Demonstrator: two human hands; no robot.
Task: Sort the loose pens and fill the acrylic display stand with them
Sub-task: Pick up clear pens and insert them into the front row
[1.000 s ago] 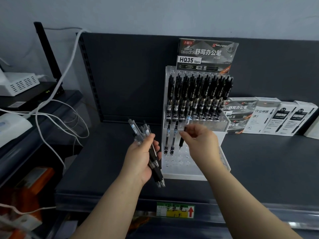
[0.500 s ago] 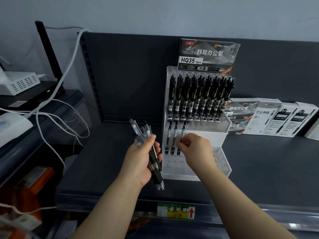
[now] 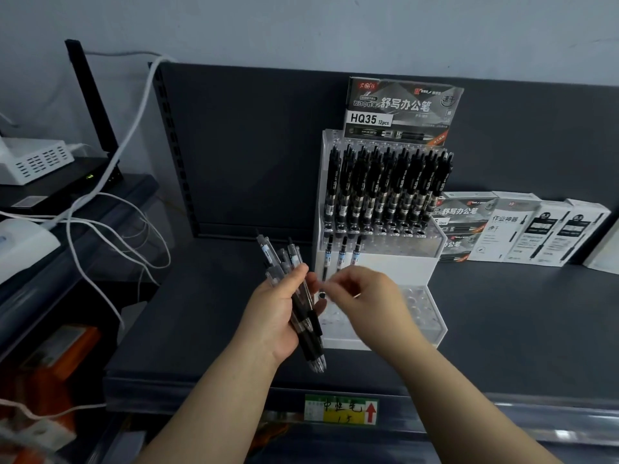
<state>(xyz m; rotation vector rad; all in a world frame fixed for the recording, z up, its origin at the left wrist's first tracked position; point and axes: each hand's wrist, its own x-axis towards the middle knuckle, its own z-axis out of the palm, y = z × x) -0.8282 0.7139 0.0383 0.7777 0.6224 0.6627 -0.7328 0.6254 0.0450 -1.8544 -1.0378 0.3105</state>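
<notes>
Left hand [image 3: 274, 316] grips a bundle of pens [image 3: 306, 329], fingers and thumb wrapped round the barrels about midway. The clicker ends fan up and away above the thumb, and the tips poke out below the heel of the palm. How many pens it holds is hard to count, since they overlap and the palm hides part of them.

Right hand [image 3: 371, 296] hangs just beside the left fingertips, in front of the acrylic display stand [image 3: 402, 267]. Its fingers [image 3: 338, 284] are curled towards the thumb but smeared by blur. It may be pinching the top of a pen from the bundle, though I cannot tell whether anything is between them.

On the stand, the top tier is packed with upright black pens [image 3: 388, 189]. The middle tier holds three pens [image 3: 342, 254] at its left end, their lower halves hidden behind the right hand. The bottom tier [image 3: 422, 309] shows open holes at the right; its left part is covered by both hands. A header card [image 3: 402, 110] marked HQ35 stands at the back of the stand.

The stand sits on a dark shelf [image 3: 519, 313], with pen boxes [image 3: 522, 229] lying to its right, the last one cut off by the frame edge. A price label [image 3: 340, 410] on the shelf's front edge bears handwriting that is too blurred to read surely.
</notes>
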